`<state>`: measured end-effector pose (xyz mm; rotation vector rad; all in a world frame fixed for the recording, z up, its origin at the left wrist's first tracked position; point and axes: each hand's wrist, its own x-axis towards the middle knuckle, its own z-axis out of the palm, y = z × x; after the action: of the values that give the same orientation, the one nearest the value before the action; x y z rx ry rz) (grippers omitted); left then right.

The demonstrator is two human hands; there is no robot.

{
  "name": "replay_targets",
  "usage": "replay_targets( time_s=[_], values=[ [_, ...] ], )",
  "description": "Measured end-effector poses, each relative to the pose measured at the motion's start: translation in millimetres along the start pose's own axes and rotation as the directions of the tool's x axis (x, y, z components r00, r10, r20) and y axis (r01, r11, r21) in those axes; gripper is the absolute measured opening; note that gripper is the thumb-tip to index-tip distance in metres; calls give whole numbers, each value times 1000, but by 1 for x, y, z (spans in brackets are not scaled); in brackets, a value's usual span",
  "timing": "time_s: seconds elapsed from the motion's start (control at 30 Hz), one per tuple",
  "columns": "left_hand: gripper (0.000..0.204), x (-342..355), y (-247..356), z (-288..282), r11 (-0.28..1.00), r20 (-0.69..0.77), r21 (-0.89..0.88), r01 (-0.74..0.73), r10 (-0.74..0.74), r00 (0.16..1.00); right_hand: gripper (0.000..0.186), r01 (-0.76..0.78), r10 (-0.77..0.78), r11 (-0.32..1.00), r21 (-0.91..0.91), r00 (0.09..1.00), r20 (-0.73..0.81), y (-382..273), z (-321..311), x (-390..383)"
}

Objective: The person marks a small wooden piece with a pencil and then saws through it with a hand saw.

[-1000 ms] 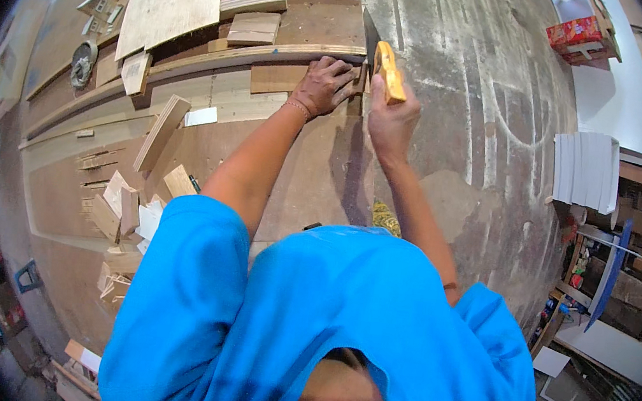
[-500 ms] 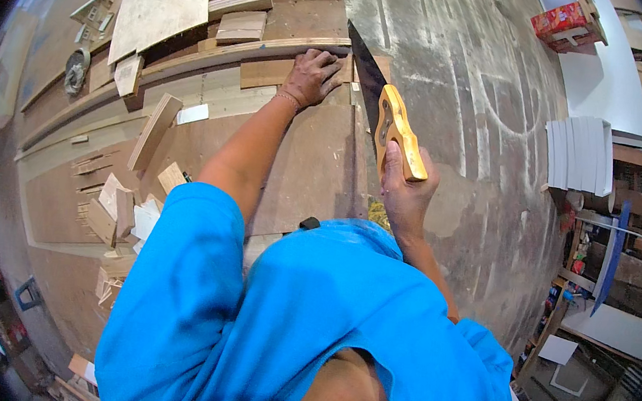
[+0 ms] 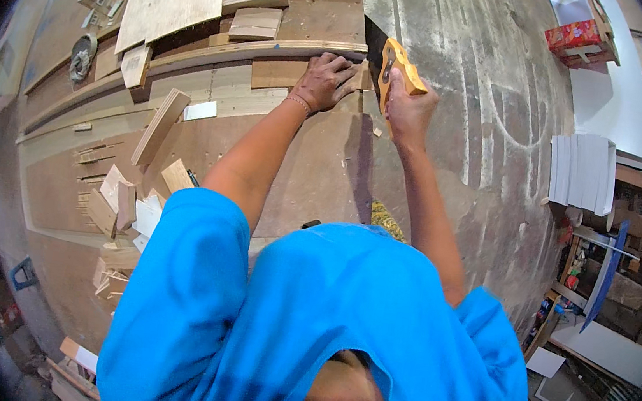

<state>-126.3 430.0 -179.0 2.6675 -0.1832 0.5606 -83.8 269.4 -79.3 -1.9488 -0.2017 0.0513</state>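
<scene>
A handsaw with a yellow handle (image 3: 397, 56) and dark blade (image 3: 373, 41) is in my right hand (image 3: 411, 112), fingers wrapped round the grip. The blade lies by the right end of a long plywood strip (image 3: 274, 47). My left hand (image 3: 321, 83) rests with fingers spread and slightly bent on the wood just left of the blade, against that strip and a short reddish board (image 3: 272, 72) beneath it. The blade's cutting edge is largely hidden.
Plywood sheets (image 3: 171, 5), stacked offcuts (image 3: 255, 23) and scattered scraps (image 3: 121, 203) lie to the left. A grey stained worktop (image 3: 488, 101) stretches rightward, with a stack of white boards (image 3: 581, 171) and a red box (image 3: 576, 39) at its right side.
My right hand drew the saw toward my body half a second ago and has since pushed it forward again. My left hand stays on the same wood; the view shifted slightly.
</scene>
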Motion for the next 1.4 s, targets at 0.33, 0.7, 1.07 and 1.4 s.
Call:
replay_targets(
  time_s=[0.33, 0.7, 1.07, 1.4],
  values=[
    [34, 2, -1, 4, 1000, -22, 27, 0, 0, 1000, 21, 40, -40, 999, -29, 999, -12, -29, -58, -101],
    [35, -2, -3, 1, 1000, -5, 29, 7, -7, 1000, 18, 74, -75, 996, -42, 997, -9, -39, -64, -111],
    [31, 2, 3, 2, 998, -19, 58, 2, -1, 1000, 20, 56, -56, 998, 4, 994, -95, -8, -6, -19],
    [32, 3, 2, 7, 998, -24, 59, -2, 3, 1000, 19, -21, 20, 1000, -20, 999, -50, -33, -76, -123]
  ],
)
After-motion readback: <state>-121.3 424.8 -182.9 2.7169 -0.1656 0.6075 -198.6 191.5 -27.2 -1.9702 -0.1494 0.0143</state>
